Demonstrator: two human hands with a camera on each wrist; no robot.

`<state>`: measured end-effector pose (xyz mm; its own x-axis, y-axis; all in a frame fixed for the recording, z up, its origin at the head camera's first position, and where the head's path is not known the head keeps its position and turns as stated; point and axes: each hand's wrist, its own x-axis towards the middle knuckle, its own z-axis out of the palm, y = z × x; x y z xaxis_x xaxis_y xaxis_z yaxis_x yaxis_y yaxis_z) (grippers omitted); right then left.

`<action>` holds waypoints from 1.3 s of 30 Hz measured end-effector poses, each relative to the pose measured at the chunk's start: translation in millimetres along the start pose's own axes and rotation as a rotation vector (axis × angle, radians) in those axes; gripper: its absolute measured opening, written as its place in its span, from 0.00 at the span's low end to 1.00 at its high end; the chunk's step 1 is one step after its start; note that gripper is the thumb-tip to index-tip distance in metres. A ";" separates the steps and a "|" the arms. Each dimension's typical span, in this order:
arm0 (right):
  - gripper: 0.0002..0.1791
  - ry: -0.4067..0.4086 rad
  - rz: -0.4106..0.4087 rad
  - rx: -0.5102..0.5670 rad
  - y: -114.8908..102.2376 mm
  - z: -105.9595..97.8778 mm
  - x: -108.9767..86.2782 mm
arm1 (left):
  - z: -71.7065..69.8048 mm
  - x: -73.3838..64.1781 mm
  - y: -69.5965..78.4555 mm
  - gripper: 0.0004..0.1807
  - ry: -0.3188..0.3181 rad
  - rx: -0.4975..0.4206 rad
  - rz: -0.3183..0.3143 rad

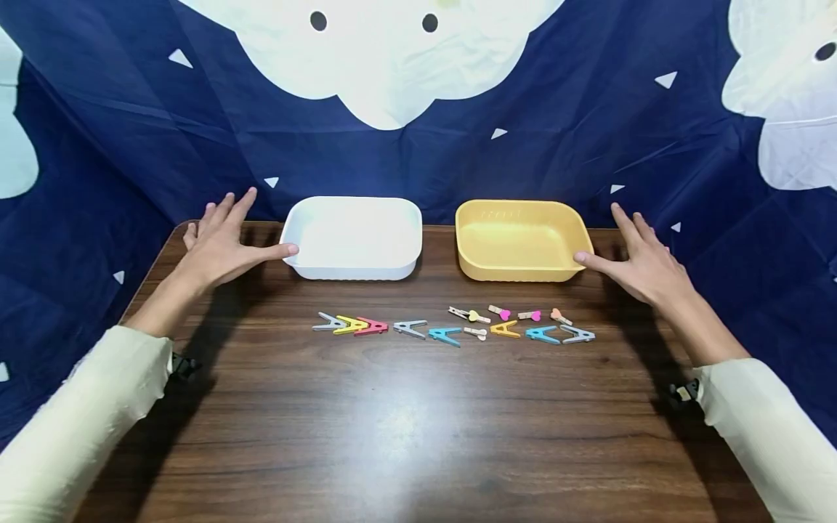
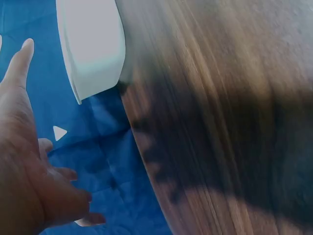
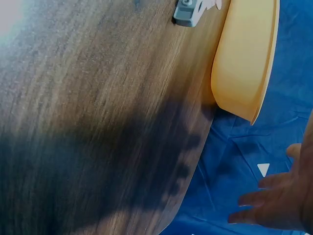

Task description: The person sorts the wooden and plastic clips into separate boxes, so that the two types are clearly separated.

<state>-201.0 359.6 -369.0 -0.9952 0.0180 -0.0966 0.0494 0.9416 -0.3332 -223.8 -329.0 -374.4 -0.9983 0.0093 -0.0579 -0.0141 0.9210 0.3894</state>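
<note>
My left hand [image 1: 219, 250] is spread beside the white tray [image 1: 353, 273], its thumb tip overlapping the tray's left edge in the head view. On the other side, my right hand [image 1: 644, 267] has its fingers spread, with the thumb tip over the right rim of the yellow tray [image 1: 519, 275]. Neither hand holds anything. In front of the trays lies a row of plastic clothespins, among them a red one [image 1: 371, 327], a blue one [image 1: 445, 335] and an orange one [image 1: 506, 329]. Small wooden clothespins with heart shapes, such as a pink one [image 1: 500, 312], lie behind the row's right half.
The dark wooden table [image 1: 294, 421] reaches back to a blue cloth backdrop [image 1: 366, 160] with white cloud shapes. Light glares off the table's middle. A grey clothespin [image 3: 188, 12] shows near the yellow tray in the right wrist view.
</note>
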 end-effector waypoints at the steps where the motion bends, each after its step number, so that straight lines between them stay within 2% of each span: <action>1: 0.67 0.001 -0.001 -0.001 0.3 0.3 -0.9 | 0.9 0.5 0.4 0.77 -0.004 -0.008 0.004; 12: 0.68 -0.011 -0.002 0.036 9.5 3.1 -11.0 | 13.6 7.3 7.5 0.75 -0.087 -0.143 0.062; 17: 0.68 -0.023 -0.002 0.071 19.0 4.2 -13.7 | 21.4 13.0 10.9 0.75 -0.100 -0.224 0.081; 31: 0.68 -0.132 0.003 0.213 38.3 17.5 -24.8 | 42.8 22.5 22.5 0.79 -0.125 -0.368 0.052; 35: 0.66 -0.144 -0.032 0.254 42.0 22.8 -27.6 | 46.8 23.8 24.1 0.82 -0.126 -0.382 0.044; 39: 0.59 -0.139 -0.136 0.338 46.4 29.9 -31.0 | 49.3 25.1 24.1 0.84 -0.122 -0.405 0.046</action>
<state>-165.4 392.7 -409.5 -0.9747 -0.1667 -0.1488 -0.0337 0.7678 -0.6398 -246.4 -287.4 -411.8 -0.9847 0.1153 -0.1307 -0.0149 0.6915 0.7222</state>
